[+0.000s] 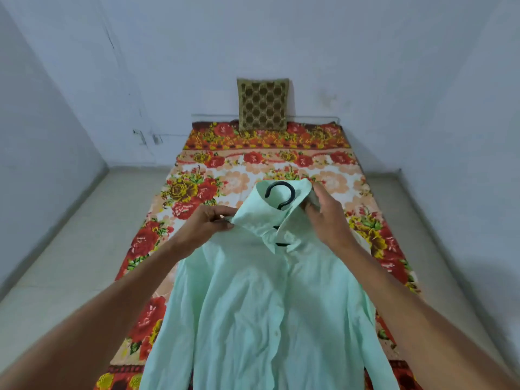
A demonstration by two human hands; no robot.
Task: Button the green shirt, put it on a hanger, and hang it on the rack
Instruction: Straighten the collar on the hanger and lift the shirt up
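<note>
Here both hands, the left hand [209, 220] and right hand [323, 218], are pinching the mint-green shirt's [261, 305] collar [253, 209] around the black hanger hook [280, 194]; folding it down evenly should keep the shirt centred.

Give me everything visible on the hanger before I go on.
The hanger is black, plastic by its look. Its curved hook pokes out of the shirt collar; short dark bits show at the open neck, the rest hidden inside. The left hand and right hand pinch the collar beside it.

Green shirt [261, 313] over black hanger [280, 195]
</note>
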